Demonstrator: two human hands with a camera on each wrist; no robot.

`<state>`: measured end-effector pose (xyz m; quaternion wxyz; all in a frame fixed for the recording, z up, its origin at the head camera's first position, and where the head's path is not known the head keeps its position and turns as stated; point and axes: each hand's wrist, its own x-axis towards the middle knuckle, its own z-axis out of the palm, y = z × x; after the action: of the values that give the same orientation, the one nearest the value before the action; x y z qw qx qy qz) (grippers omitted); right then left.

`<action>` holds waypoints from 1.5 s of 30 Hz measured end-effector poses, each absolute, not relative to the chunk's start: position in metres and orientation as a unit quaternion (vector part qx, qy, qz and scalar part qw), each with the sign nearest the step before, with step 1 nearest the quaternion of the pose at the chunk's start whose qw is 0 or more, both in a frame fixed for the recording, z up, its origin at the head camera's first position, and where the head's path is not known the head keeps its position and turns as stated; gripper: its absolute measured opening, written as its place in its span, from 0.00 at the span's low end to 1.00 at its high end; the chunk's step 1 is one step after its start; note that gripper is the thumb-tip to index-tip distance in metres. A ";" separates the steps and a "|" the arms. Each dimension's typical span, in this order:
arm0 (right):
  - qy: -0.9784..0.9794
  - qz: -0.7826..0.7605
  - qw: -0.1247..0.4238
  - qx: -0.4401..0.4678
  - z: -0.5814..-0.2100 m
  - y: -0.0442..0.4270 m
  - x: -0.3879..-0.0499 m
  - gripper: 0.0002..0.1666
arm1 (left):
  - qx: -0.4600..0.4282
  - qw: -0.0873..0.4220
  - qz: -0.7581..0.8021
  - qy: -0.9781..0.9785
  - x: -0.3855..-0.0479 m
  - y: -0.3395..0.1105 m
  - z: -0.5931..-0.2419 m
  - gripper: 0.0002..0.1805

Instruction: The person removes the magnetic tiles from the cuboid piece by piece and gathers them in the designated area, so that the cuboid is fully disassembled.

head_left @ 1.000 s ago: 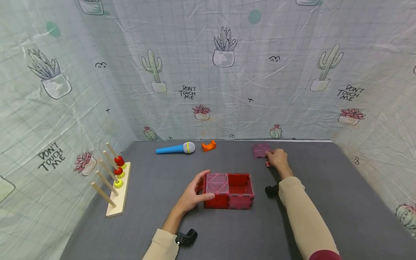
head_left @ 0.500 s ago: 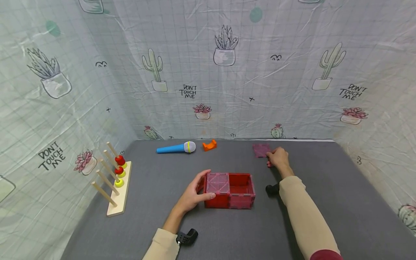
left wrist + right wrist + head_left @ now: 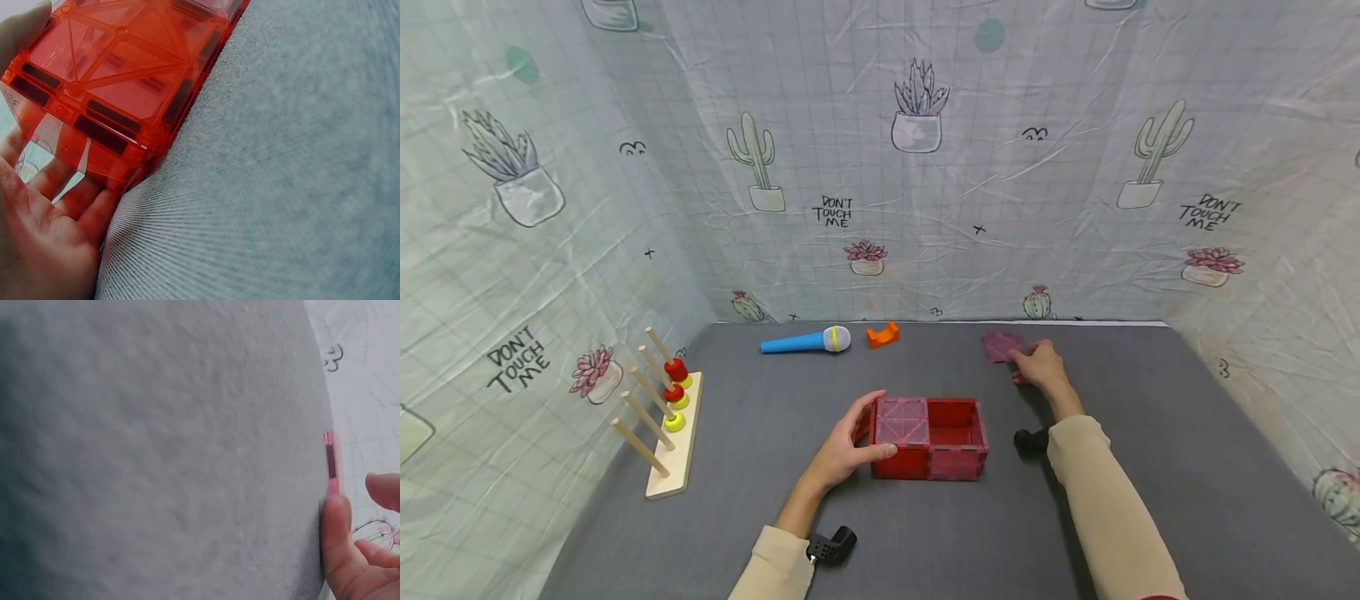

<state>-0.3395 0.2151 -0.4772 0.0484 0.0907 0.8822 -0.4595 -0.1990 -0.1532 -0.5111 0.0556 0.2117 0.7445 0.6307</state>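
Observation:
In the head view, a box built of red see-through magnetic tiles (image 3: 953, 463) stands on the table. Its left half is topped by a tile; the right half is uncovered. My left hand (image 3: 841, 454) grips the left end, thumb along the front and fingers round the back corner. The left wrist view shows these fingers behind the end tile (image 3: 119, 69). Farther back on the right, a loose red-pink magnetic tile (image 3: 1002, 346) lies flat. My right hand (image 3: 1039, 367) is at its near right corner. In the right wrist view, one digit (image 3: 336, 519) touches the tile's edge while another stays apart above it.
At the back lie a blue toy microphone (image 3: 805, 341) and an orange curved piece (image 3: 882, 335). A wooden peg board (image 3: 676, 458) with red and yellow beads stands at left. A patterned curtain (image 3: 925, 208) borders the table's back and sides.
My right hand and the loose tile have shifted very slightly, and the tile is turned a little. My left hand stays on the box.

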 end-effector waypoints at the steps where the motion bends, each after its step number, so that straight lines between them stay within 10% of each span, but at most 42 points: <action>1: 0.885 -0.454 0.050 0.089 -0.476 0.214 -0.337 0.39 | 0.210 0.056 0.631 0.745 -0.199 -0.153 -0.511 0.44; 45: 0.923 -0.385 -0.006 0.016 -0.479 0.196 -0.294 0.37 | 0.208 0.053 0.629 0.747 -0.201 -0.154 -0.515 0.44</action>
<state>-0.2938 0.1956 -0.4790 -0.0059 0.0159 0.9227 -0.3852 -0.2008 -0.1536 -0.5146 0.0526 0.2079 0.7469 0.6294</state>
